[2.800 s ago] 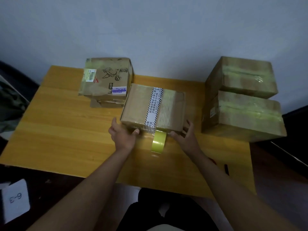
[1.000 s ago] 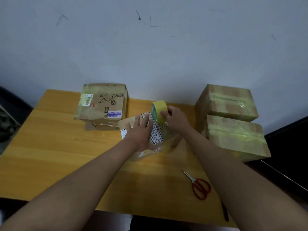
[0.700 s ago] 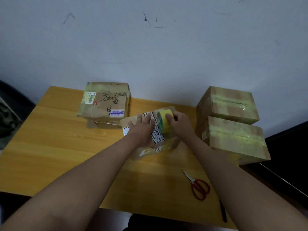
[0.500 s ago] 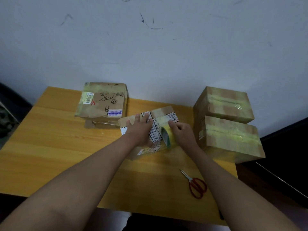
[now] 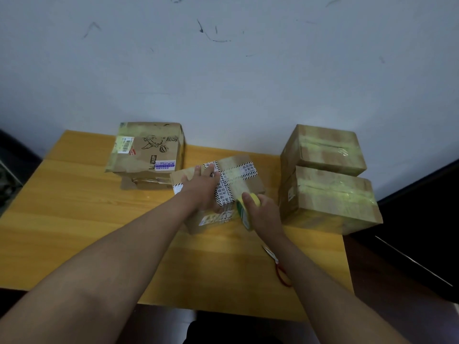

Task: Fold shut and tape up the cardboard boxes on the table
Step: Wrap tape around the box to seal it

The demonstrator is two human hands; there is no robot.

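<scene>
The cardboard box (image 5: 218, 192) sits mid-table on the wooden table (image 5: 74, 219), pinned by the left hand (image 5: 202, 191) pressing flat on its top with fingers spread, probably so the flaps stay closed while tape goes on. The right hand (image 5: 264, 214) grips the yellow tape roll (image 5: 244, 212) at the box's near right edge, seemingly drawing a strip down over the side. 3 taped boxes, 1 at back left (image 5: 146, 150) and 2 stacked on the right (image 5: 327, 187), stand clear, and the red scissors (image 5: 280, 269) lie near the right forearm, handy for cutting.
</scene>
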